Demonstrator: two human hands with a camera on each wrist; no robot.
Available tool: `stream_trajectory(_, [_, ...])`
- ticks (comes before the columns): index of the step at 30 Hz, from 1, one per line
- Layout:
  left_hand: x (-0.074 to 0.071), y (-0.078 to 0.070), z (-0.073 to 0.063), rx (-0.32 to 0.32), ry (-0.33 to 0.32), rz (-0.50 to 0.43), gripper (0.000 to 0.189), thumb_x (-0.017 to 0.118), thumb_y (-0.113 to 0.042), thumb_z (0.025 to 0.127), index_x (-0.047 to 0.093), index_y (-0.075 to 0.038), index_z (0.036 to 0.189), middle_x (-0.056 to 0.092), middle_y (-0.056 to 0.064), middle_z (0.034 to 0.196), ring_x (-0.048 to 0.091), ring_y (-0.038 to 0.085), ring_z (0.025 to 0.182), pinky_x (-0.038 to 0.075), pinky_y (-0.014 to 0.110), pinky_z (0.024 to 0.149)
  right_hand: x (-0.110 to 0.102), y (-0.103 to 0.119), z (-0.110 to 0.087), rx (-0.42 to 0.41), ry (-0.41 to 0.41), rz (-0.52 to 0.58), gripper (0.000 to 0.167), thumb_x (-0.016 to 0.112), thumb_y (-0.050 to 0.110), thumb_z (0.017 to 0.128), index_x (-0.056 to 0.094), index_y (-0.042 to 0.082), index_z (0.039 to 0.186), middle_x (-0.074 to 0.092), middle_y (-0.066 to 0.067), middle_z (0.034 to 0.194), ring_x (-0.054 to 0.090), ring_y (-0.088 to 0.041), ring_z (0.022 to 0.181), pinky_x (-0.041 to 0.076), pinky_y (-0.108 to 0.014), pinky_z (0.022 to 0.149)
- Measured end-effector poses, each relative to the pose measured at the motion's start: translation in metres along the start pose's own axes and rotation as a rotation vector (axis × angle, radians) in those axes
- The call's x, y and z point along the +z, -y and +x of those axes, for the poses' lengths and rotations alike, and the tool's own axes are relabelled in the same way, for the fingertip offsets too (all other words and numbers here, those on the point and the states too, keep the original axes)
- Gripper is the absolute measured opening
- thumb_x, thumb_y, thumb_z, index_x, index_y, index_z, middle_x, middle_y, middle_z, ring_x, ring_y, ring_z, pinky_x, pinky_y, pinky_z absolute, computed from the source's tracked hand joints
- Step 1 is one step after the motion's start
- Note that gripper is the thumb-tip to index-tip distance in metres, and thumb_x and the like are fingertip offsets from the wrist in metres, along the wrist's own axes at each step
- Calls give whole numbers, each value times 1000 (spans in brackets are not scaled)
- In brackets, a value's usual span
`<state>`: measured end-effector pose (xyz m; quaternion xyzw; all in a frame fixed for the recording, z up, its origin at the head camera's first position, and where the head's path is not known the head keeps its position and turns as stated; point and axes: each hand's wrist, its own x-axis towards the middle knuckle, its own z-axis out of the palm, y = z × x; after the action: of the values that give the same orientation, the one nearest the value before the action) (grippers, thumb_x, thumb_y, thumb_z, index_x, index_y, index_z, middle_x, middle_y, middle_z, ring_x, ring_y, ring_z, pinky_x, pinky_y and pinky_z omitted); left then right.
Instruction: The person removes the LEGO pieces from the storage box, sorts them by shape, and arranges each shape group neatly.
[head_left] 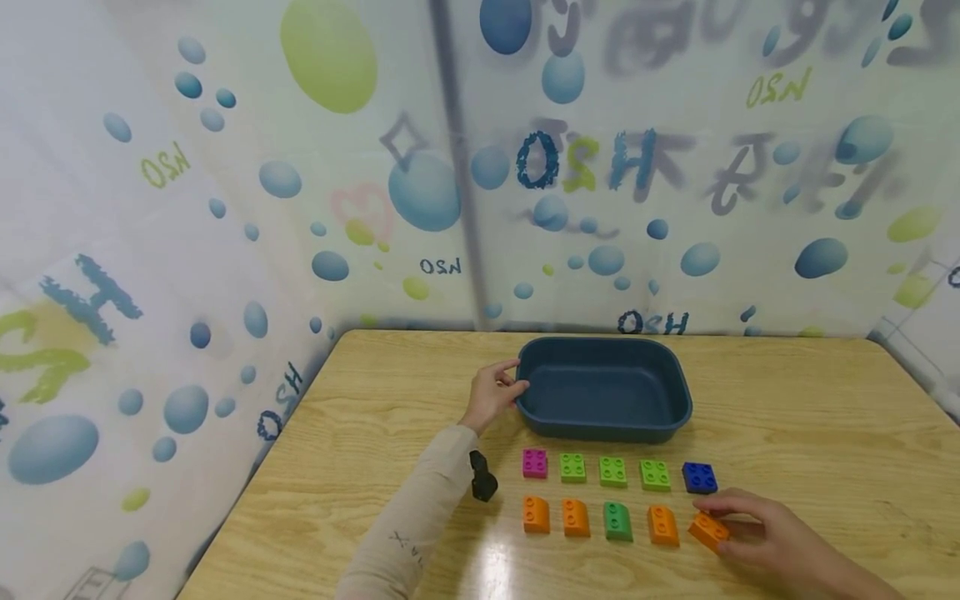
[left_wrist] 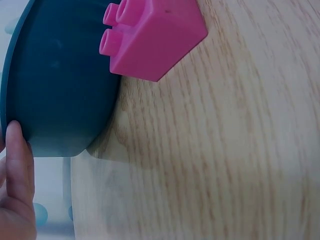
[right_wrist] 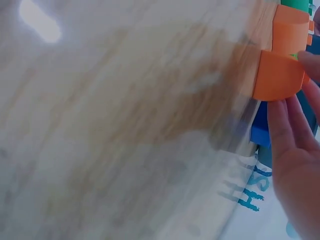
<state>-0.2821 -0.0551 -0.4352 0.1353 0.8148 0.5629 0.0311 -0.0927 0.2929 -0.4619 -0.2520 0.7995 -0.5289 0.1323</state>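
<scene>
My left hand (head_left: 495,393) grips the left rim of a dark blue basin (head_left: 603,432), thumb on the near side. In the left wrist view fingers (left_wrist: 19,167) lie against the basin wall (left_wrist: 60,95). My right hand (head_left: 765,533) holds an orange building block (head_left: 708,531) between thumb and fingers at the right end of the front row. That block sits turned at an angle; in the right wrist view its curved side (right_wrist: 280,75) shows. Beside it stand another orange block (head_left: 663,526) and, behind, a blue block (head_left: 700,477).
The back row continues left with light green blocks (head_left: 612,472) and a magenta block (head_left: 535,463). A green block (head_left: 617,521) and more orange blocks (head_left: 536,515) fill the front row. A black strap piece (head_left: 482,477) sits at the left wrist. Patterned curtains (head_left: 645,208) border the wooden table (head_left: 390,375).
</scene>
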Motion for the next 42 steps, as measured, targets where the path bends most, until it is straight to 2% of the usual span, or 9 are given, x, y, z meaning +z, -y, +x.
stream_trajectory(2, [0,0,0,-2,1,3,44,64,-6,81,52,-1,123,57,9,67,57,43,61,51,48,56,0,0,1,-25,-12,-41,36,62,8,82,54,-8,112,55,10,108,50,5,95,51,-23,72])
stream_trajectory(4, [0,-1,0,-5,0,5,44,64,-6,81,52,-1,123,57,9,67,57,43,61,51,48,56,1,1,1,2,-28,-75,35,64,10,81,56,-7,110,55,7,105,51,5,92,52,-25,69])
stream_trajectory(10, [-1,-3,0,1,-4,7,44,64,-7,81,53,-2,123,58,13,69,57,43,60,52,47,56,4,9,2,205,-123,-169,44,70,22,75,55,-6,106,55,-15,101,51,3,81,53,-26,65])
stream_trajectory(18, [-2,-1,0,-2,-2,2,44,64,-8,81,52,-2,123,58,13,69,57,43,60,52,47,56,11,17,6,400,-269,-271,48,76,30,68,58,-1,100,56,-8,95,52,-8,75,51,-22,63])
stream_trajectory(24, [-3,-2,-1,6,14,-29,45,64,-8,81,51,-1,124,59,18,73,57,41,59,51,49,57,5,14,4,311,-212,-294,43,75,22,70,56,-3,100,56,-10,96,50,-2,75,51,-22,61])
stream_trajectory(28, [-5,-22,-11,25,17,-20,44,62,-1,81,50,6,122,58,24,76,55,24,46,52,46,55,3,10,2,214,-157,-286,39,73,15,72,55,-4,101,55,-13,97,48,3,75,51,-23,61])
stream_trajectory(30, [-6,-23,-10,22,18,-11,43,62,0,81,49,7,122,58,25,76,53,17,44,52,46,55,3,9,2,186,-148,-278,38,73,14,72,55,-5,101,54,-13,96,47,4,75,51,-23,61])
stream_trajectory(36, [-2,-1,0,8,2,-6,45,64,-8,81,52,-2,123,59,15,71,58,41,59,52,47,56,4,8,1,182,-133,-239,40,72,14,72,54,-6,102,54,-14,98,47,3,76,52,-24,62])
stream_trajectory(42, [-1,0,1,-1,-6,-2,43,64,-6,80,54,-2,122,58,10,69,57,42,61,52,46,56,4,10,1,248,-109,-183,44,73,20,72,53,-5,104,53,-12,100,48,2,77,52,-23,64])
